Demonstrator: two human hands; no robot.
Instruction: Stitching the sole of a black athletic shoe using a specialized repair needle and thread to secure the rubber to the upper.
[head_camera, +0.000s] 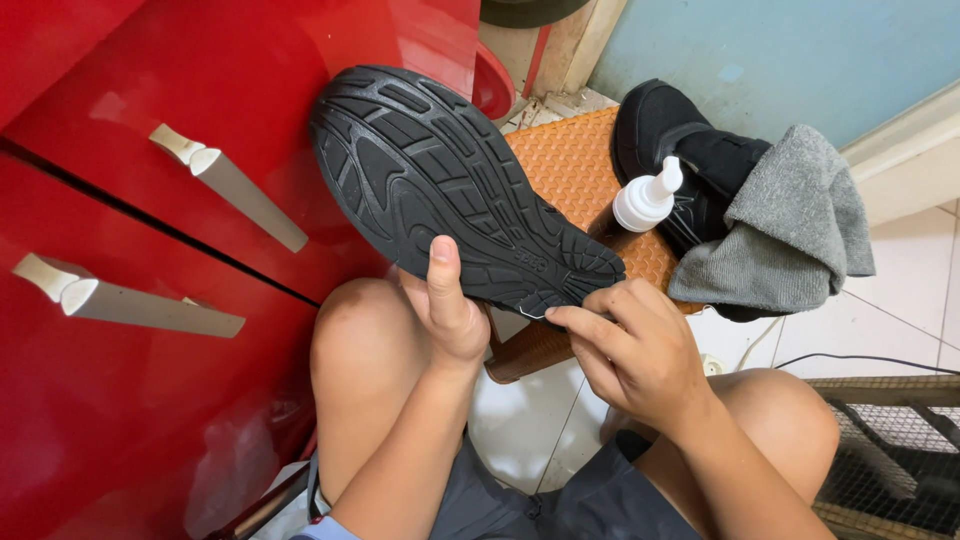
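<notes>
Head view: I see the left hand (452, 310) gripping an upturned shoe (455, 185) steady while right hand (635, 350) fingertips pinch its sole edge.

A low orange plastic stool with a woven, basket-like pattern (572, 170) stands on a floor of pale glossy square tiles (900, 300). On the stool's top stands a small white plastic bottle with a pointed nozzle cap (645, 200), near its right edge. A black fabric shoe (665, 125) rests just beside the bottle at the stool's far right corner, with a grey knitted cloth (790, 235) draped over it. A thin dark cable (860, 358) lies across the tiles.
</notes>
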